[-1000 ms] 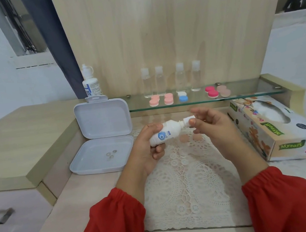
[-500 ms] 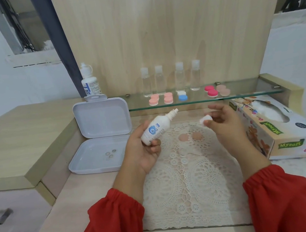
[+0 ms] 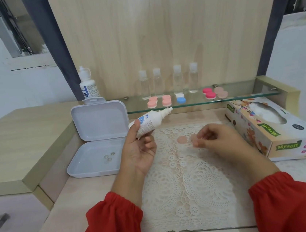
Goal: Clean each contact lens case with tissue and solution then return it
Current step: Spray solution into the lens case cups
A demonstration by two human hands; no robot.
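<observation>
Left hand (image 3: 140, 151) grips the uncapped solution bottle (image 3: 150, 122), nozzle toward two o'clock; right hand (image 3: 222, 142), fingers curled, seems to pinch the peach lens case (image 3: 187, 139) on the lace mat (image 3: 190, 184).

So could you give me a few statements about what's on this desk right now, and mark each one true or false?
1. The left hand holds the small white bottle. True.
2. That bottle's cap is on. False: its nozzle is bare.
3. The white box is closed. False: its lid stands open.
4. The tissue box lies on the right. True.
5. The right hand reaches onto the glass shelf. False: it is over the lace mat, at the peach case.
</observation>
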